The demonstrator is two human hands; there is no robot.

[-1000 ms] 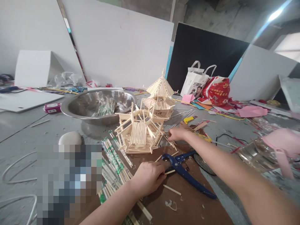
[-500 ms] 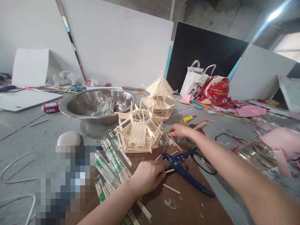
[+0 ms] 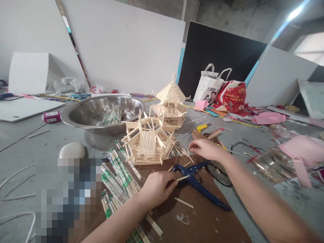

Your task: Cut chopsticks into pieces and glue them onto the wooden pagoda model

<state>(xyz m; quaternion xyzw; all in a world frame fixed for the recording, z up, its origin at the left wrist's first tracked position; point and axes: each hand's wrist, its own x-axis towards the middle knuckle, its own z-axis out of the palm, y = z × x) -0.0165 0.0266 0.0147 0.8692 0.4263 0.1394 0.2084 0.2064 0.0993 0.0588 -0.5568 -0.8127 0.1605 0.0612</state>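
My left hand [image 3: 156, 187] is closed in a pinch on a short wooden stick [image 3: 182, 178], which pokes out over the blue cutter [image 3: 199, 184] on the brown board [image 3: 202, 222]. My right hand [image 3: 204, 149] hovers with fingers pinched beside a loose pile of thin sticks [image 3: 183, 151]; what it holds, if anything, is too small to make out. Just left of that pile stands a low stick-built frame [image 3: 148, 143]. Behind it rises a small stick pavilion with a pointed roof [image 3: 170, 103].
A steel bowl [image 3: 76, 118] with wrapped chopsticks sits at the back left. More wrapped chopsticks [image 3: 118, 175] lie beside my left hand. A white stone [image 3: 72, 150], a white bag [image 3: 209, 87], a red bag [image 3: 231, 96], pink paper [image 3: 301, 152] and a clear bottle [image 3: 270, 162] surround the work spot.
My right hand has drawn back from the stick frame toward the right, away from the loose sticks. My left hand lifted its short stick slightly over the cutter.
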